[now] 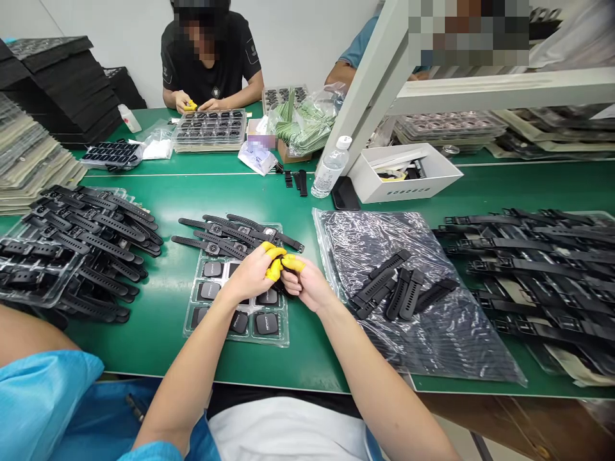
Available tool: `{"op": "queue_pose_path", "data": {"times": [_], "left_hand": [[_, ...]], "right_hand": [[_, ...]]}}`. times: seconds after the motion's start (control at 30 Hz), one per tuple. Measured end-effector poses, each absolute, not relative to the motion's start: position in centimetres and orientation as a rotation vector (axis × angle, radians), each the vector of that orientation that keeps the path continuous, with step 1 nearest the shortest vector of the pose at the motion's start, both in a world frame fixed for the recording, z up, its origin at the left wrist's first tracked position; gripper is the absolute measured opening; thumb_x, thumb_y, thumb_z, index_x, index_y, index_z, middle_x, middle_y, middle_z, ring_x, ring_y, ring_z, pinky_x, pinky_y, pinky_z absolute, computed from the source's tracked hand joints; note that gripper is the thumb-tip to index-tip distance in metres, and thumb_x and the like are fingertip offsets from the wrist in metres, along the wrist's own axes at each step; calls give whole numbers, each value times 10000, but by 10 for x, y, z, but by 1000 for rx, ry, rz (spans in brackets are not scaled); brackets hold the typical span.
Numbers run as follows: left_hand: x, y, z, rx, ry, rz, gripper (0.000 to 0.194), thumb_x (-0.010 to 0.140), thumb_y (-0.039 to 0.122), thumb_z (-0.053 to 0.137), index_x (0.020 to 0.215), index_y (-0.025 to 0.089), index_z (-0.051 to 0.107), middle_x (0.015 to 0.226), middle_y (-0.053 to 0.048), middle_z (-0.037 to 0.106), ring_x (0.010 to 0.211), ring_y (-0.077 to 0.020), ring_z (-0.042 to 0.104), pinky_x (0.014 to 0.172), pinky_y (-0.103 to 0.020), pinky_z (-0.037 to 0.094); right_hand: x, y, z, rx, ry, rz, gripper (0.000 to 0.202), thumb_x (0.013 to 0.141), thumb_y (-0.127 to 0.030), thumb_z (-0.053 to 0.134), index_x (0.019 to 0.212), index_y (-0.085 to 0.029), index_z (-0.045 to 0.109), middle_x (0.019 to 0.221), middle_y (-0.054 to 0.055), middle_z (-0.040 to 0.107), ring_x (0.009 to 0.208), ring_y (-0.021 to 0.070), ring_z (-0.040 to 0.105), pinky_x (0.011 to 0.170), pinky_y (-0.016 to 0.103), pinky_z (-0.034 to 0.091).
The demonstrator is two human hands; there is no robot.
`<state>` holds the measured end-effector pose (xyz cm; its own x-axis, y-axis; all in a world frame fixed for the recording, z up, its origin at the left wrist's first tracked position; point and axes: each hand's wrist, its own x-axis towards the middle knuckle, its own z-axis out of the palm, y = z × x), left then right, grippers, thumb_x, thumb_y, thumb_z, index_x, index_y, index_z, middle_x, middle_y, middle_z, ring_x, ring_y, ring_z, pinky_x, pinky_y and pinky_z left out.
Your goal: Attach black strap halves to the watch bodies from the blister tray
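Observation:
My left hand [252, 272] and my right hand [310, 282] meet over the middle of the table, with yellow covers on some fingers. Both are closed around a small black watch part, mostly hidden by the fingers. Beneath them lies a clear plastic tray [284, 339] with square black watch cases [266, 323] in its compartments. Several black watches with straps [223, 245] lie across its far end. To the right, loose black watch straps [410, 294] rest on a large plastic bag [461, 346] filled with dark, striped-looking contents.
Piled watches [96, 250] stand at left, with more strapped watches [542, 262] at right. A water bottle [331, 168], a phone [344, 194] and a white box [408, 182] stand beyond the bag. Across the green table [202, 186] a person [211, 70] handles something beside a tray.

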<state>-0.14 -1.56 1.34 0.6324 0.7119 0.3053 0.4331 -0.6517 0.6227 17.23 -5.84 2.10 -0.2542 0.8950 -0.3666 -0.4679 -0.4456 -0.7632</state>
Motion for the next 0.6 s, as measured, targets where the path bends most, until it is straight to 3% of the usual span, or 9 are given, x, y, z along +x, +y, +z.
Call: {"op": "queue_pose_path", "data": {"times": [0.2,0.6], "left_hand": [[-7,-15,17,2448,894,648,414,928,151,451,1303,171,623,1201,-132,634,1145,-274,612,1043,-453,554],[-10,-15,21,2430,851,644,460,862,146,475,1293,177,632,1205,-132,624,1141,-283,599,1022,-443,556]], "right_hand": [[170,-59,21,-1078,-716,1830,366,748,-433,768,786,-234,463,490,-111,395,405,52,229,384,182,165],[171,-60,22,-1112,-775,1822,355,740,-434,774,769,-229,486,471,-108,384,408,57,242,379,187,182]]}}
